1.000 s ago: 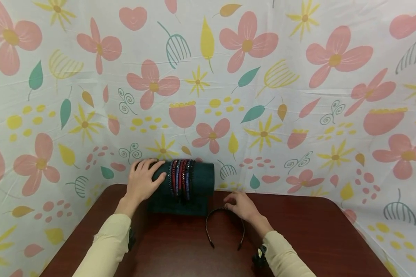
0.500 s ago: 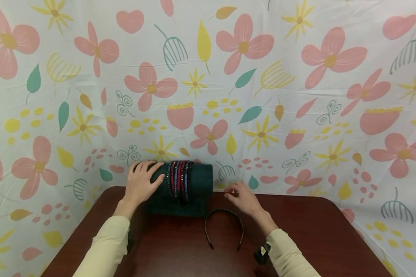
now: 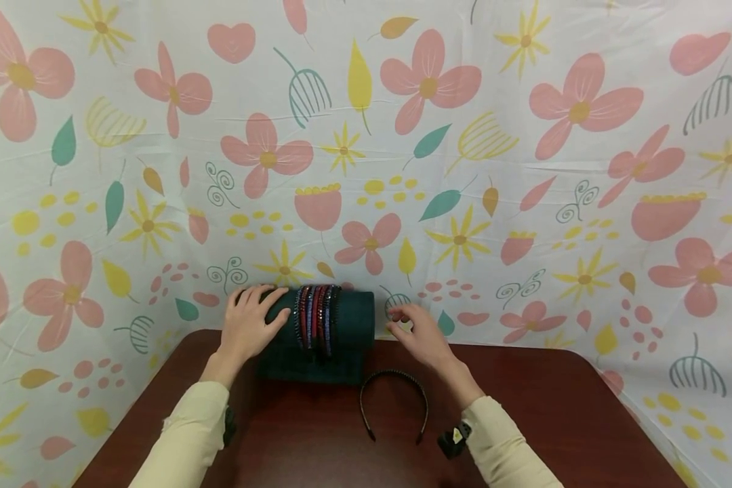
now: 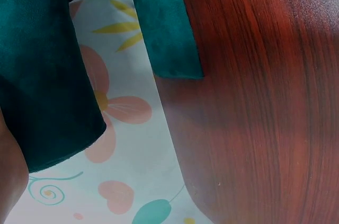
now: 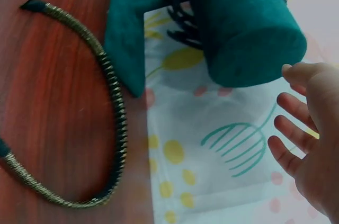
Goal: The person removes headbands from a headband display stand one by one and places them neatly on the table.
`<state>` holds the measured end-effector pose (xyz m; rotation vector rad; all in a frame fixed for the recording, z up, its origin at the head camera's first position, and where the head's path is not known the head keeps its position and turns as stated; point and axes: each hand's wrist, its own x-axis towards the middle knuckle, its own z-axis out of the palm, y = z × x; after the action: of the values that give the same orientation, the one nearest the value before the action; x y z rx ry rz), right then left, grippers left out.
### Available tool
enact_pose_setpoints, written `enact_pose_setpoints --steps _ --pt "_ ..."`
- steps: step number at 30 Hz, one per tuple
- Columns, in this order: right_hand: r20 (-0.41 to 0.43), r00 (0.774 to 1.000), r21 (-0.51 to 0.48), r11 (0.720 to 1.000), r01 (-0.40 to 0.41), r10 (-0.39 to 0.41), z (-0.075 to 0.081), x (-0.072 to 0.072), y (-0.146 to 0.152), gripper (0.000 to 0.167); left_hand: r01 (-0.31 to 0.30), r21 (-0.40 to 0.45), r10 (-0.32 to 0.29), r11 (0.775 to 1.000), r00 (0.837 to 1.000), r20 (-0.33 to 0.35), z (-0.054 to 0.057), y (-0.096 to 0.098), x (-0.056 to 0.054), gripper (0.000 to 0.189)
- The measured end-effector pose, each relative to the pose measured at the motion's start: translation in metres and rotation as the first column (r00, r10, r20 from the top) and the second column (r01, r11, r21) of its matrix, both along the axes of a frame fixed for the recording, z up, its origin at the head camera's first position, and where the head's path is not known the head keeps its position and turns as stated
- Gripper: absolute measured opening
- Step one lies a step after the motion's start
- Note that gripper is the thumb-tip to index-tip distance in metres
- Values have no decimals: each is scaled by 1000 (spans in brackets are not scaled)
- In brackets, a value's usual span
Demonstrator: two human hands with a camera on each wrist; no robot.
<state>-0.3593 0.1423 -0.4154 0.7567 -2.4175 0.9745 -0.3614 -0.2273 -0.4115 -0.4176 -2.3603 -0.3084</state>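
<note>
Our left hand (image 3: 247, 324) is wrapped over the left end of the green roll (image 3: 356, 318), gripping it – fingers over the top, thumb across the front. Our right hand (image 3: 421, 335) is just off the roll's right end, fingers loosely bent, with a moderate gap between thumb and forefinger. We can't tell if its nearest fingertip touches the end face.

Roll lies level above a flat green base (image 3: 311, 368) at the back of the table (image 3: 524, 407). Several bands (image 3: 316, 315) in black, red and blue circle it side by side near the middle; we see dark tips hanging underneath. One headband (image 5: 119, 121) – black wrapped in gold – lies on the table near the base's right corner, apart from both hands, arch to the back, ends toward us. Flowered cloth (image 3: 366, 173) hangs behind.
</note>
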Motion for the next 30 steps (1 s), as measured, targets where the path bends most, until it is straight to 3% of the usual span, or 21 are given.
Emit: enact_pose_setpoints --steps 11,19,24,30 --pt "-38 998 -6 999 -49 49 30 4 -15 29 3 -2 -3 1000 1000 -4 -1 1 0 47" --pt "-57 994 4 995 -98 98 46 9 -55 34 -22 -17 22 1000 1000 -16 -1 -15 7 48" --pt "-48 995 58 995 -85 88 53 9 -62 40 -15 -17 14 1000 1000 -15 -4 -10 4 49" --pt "-35 997 193 979 -66 74 59 3 -67 54 -3 -12 3 1000 1000 -5 -3 -2 -1 48"
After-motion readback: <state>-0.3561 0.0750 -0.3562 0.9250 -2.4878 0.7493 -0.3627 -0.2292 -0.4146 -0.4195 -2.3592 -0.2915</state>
